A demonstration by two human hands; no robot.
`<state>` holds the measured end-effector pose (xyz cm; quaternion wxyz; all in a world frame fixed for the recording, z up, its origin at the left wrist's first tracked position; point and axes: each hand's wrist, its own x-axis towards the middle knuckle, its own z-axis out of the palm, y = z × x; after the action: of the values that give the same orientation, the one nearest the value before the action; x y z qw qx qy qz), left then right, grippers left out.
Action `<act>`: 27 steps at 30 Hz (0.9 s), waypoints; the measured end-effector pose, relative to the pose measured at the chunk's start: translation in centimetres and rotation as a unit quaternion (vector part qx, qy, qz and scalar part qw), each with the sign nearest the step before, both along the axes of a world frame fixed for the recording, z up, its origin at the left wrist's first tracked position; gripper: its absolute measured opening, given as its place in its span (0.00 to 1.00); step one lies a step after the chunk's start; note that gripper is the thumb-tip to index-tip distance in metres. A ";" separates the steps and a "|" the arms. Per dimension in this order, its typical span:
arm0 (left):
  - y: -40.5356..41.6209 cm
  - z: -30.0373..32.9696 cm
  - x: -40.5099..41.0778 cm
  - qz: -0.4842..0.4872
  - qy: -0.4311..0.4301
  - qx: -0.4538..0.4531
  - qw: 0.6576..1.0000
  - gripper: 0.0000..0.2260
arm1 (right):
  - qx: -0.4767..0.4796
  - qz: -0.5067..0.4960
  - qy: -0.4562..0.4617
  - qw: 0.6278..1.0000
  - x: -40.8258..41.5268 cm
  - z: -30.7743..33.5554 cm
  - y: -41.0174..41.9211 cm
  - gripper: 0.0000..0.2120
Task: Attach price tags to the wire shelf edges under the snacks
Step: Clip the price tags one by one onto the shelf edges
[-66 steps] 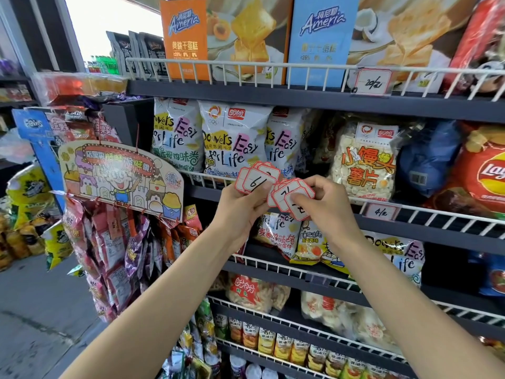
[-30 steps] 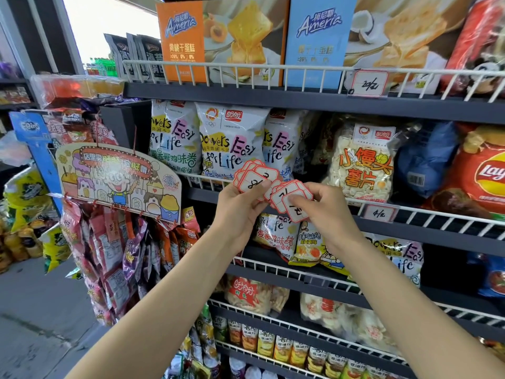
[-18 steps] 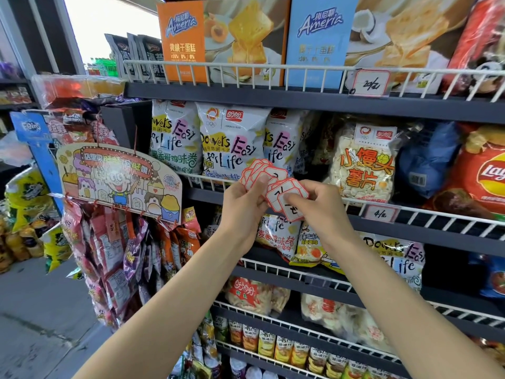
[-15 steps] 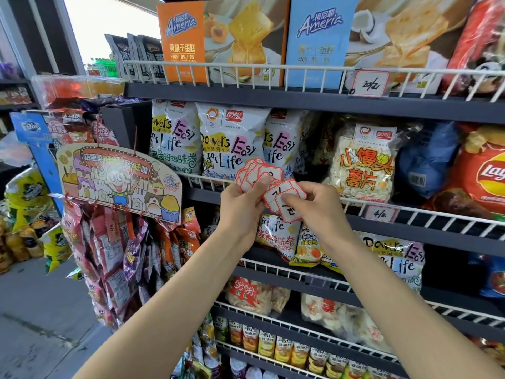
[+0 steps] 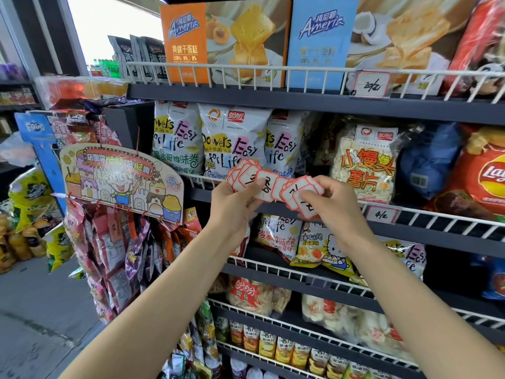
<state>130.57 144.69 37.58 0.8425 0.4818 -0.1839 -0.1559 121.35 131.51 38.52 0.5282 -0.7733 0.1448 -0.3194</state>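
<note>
Red-bordered price tags (image 5: 266, 184) fanned in my left grip (image 5: 232, 203) and right grip (image 5: 334, 206), both pinching; "Easy for Life" bags (image 5: 232, 143) at twelve o'clock.

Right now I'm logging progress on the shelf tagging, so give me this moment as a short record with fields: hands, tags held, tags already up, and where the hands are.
left hand: left hand holds a fan of red-bordered price tags
right hand: right hand pinches more tags from the same spread
tags already up: one on the top wire rail; one on the second rail
hands' place: in front of the second wire rail, below the Easy Life bags
rail under those bags: no tag seen
</note>
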 end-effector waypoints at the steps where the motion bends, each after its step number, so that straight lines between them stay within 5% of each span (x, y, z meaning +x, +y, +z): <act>1: 0.1 0.1 -0.1 -0.003 -0.004 0.003 1.000 0.04 | 0.006 0.004 0.000 1.000 -0.1 0.1 -0.1 0.02; 9: 0.3 0.0 0.0 -0.036 -0.084 0.094 0.991 0.09 | -0.038 0.028 -0.008 0.999 -0.4 0.7 0.2 0.02; 11: 0.1 0.0 -0.3 -0.055 -0.088 0.079 0.991 0.02 | -0.036 0.023 -0.007 0.999 -0.3 0.7 0.3 0.03; 17: 0.3 0.2 -0.9 -0.110 -0.058 0.018 0.992 0.09 | -0.014 0.007 -0.005 1.000 -0.3 0.5 0.6 0.04; 27: 1.1 0.1 0.2 -0.046 -0.089 0.064 0.993 0.09 | 0.045 0.036 -0.004 0.998 -0.8 0.5 0.4 0.09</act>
<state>130.76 145.75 37.68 0.7821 0.5377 -0.2696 -0.1628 120.54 131.88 38.99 0.5739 -0.7526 0.1289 -0.2960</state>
